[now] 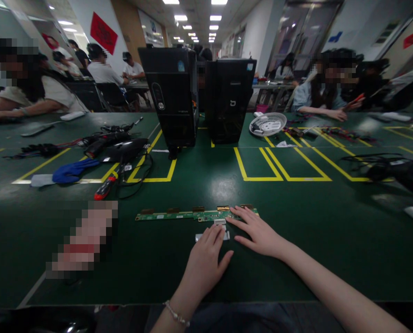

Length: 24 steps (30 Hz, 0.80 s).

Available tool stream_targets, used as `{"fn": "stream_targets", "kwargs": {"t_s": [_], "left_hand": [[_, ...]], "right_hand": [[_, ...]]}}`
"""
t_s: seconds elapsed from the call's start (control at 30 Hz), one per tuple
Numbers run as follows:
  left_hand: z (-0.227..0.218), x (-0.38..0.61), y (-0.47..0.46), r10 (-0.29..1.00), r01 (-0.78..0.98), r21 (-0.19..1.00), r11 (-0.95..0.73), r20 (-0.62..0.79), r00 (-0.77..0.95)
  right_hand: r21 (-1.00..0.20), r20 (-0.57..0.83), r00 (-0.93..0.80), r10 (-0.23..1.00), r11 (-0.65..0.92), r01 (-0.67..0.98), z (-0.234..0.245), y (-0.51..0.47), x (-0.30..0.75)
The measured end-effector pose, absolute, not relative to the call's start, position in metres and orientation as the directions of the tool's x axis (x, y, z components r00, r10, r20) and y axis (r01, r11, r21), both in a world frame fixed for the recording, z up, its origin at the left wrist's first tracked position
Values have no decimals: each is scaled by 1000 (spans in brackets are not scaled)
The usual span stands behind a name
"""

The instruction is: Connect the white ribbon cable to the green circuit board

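A long, narrow green circuit board (pixel 172 216) lies flat on the table in front of me, with several brown-gold tabs along its far edge. My right hand (pixel 257 230) rests on the board's right end, palm down, fingers spread. Below the board's middle, my left hand (pixel 206 254) lies with its fingers side by side and thumb apart. Its fingertips touch a short white-and-silver flat cable (pixel 203 235), which they partly cover. The cable's upper end meets a white connector (pixel 220 222) at the board's near edge; whether it is seated in it I cannot tell.
Two black computer towers (pixel 172 92) stand on the green table (pixel 296 277). Left lie a red-black screwdriver (pixel 106 186), a blue glove (pixel 75 170), black cables (pixel 119 148) and a pixelated item (pixel 85 240). A white basket (pixel 268 124) sits right. Other people work around.
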<state>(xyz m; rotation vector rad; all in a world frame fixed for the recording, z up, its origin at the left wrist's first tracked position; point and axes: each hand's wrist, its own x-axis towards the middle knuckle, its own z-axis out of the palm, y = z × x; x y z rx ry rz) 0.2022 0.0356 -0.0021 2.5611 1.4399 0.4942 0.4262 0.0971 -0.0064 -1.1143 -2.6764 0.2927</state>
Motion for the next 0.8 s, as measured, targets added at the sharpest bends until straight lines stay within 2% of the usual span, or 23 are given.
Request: {"fn": "stream_targets", "kwargs": {"t_s": [0.27, 0.67, 0.8], "left_hand": [[3, 203, 37, 862, 811, 294, -506, 196, 467], [-7, 211, 37, 861, 830, 268, -489, 301, 410], [-6, 208, 37, 846, 825, 277, -493, 375, 380]], "right_hand": [[-265, 135, -688, 713, 695, 669, -6, 97, 426], [-277, 138, -672, 728, 680, 679, -7, 95, 425], [-278, 127, -667, 735, 671, 687, -5, 94, 424]]}}
